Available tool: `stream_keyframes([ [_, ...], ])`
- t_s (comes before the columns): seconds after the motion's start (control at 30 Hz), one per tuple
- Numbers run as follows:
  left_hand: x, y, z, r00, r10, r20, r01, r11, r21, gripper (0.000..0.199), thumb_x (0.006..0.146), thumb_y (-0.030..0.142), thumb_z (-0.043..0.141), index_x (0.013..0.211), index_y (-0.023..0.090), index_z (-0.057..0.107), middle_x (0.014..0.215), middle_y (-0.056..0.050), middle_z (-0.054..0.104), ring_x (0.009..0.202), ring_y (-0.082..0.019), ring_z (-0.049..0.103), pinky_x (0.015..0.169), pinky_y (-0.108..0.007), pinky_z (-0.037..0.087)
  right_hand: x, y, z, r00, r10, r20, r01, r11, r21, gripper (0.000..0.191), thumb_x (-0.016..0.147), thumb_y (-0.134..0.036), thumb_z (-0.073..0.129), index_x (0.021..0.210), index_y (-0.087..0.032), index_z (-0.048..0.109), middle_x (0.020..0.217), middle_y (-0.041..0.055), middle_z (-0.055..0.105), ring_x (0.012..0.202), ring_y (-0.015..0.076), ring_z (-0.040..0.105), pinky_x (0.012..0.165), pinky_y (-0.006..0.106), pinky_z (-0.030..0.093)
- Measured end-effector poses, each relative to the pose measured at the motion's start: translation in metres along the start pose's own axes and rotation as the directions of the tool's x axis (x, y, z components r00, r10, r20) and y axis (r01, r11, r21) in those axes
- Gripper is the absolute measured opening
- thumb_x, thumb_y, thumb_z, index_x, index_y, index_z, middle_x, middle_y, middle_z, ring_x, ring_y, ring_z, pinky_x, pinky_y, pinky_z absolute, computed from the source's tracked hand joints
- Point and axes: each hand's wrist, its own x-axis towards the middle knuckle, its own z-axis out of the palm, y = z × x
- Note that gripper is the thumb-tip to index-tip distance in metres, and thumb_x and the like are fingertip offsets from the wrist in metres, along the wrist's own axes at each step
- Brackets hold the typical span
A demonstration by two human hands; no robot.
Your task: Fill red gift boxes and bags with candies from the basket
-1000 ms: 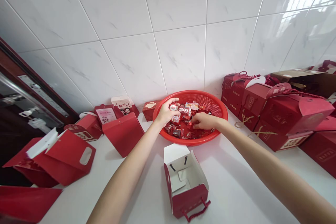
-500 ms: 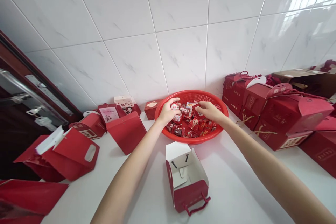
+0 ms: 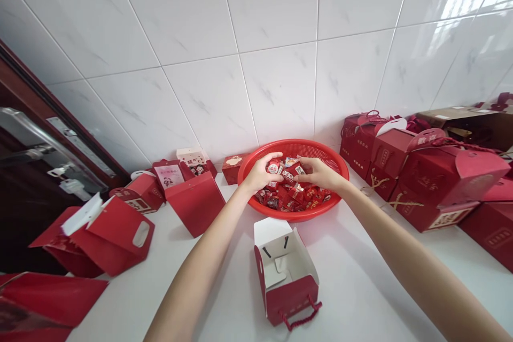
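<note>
Head view looks down on a white countertop [image 3: 360, 283] below a marble-patterned tile wall [image 3: 240, 59]. At the counter's far edge sits a round red plastic mesh basket [image 3: 294, 145], heaped with small wrapped sweets [image 3: 296, 196] in mostly red packets, with some white and gold among them. Their printing is too small to read. Both hands are over the basket, close together just above the pile. The left hand [image 3: 260, 173] curls its fingers down and pinches a white-and-red wrapped sweet [image 3: 273, 166]. The right hand [image 3: 320, 175] comes in from the right, fingers and thumb drawn together at a red-and-white packet [image 3: 289, 172]; whether it grips the packet or only touches it cannot be told. On the near side of the basket stands 1 open red gift box [image 3: 285, 272] with a white lining, folded inner flaps and a red rope handle [image 3: 303, 316]. Further red gift boxes [image 3: 436, 181] crowd the right, their gold lettering unreadable. To the left lie partly folded red boxes [image 3: 112, 238], a small red box with a cream motif [image 3: 233, 168], and a pink card [image 3: 169, 175] printed with 2 cartoon figures and lettering too small to read.
</note>
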Motion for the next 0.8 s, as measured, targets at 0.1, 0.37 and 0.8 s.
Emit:
stream_keyframes([
  [0.1,-0.003,0.002,-0.001,1.0,0.008,0.024,-0.006,0.996,-0.093,0.071,0.056,0.022,0.085,0.124,0.019,0.065,0.141,-0.009,0.058,0.136,-0.03,0.048,0.113,-0.042,0.04,-0.003,-0.004,0.0,0.999,-0.018,0.033,0.015,0.995,0.096,0.033,0.073,-0.039,0.074,0.093,-0.017,0.063,0.082,0.0014,0.065,0.078,0.0198,0.062,0.07,0.033,0.05],
  [0.37,-0.007,0.005,-0.003,1.0,-0.012,0.011,0.015,0.948,-0.318,0.066,0.059,0.023,0.086,0.123,0.022,0.069,0.125,-0.009,0.068,0.114,-0.026,0.062,0.101,-0.041,0.048,-0.001,-0.007,0.001,0.983,-0.148,-0.109,0.152,0.988,0.024,0.023,0.075,-0.038,0.07,0.083,-0.019,0.061,0.08,0.0007,0.063,0.075,0.0191,0.058,0.07,0.033,0.046],
  [0.8,-0.08,0.061,-0.002,0.99,-0.139,-0.014,0.112,0.851,-0.513,0.063,0.07,0.015,0.059,0.133,0.015,0.056,0.089,-0.007,0.073,0.069,-0.016,0.067,0.057,-0.024,0.048,-0.02,-0.045,0.009,0.956,-0.174,-0.235,0.216,0.962,0.165,0.03,0.075,-0.042,0.075,0.09,-0.019,0.062,0.081,0.0031,0.067,0.077,0.0214,0.062,0.071,0.036,0.051],
])
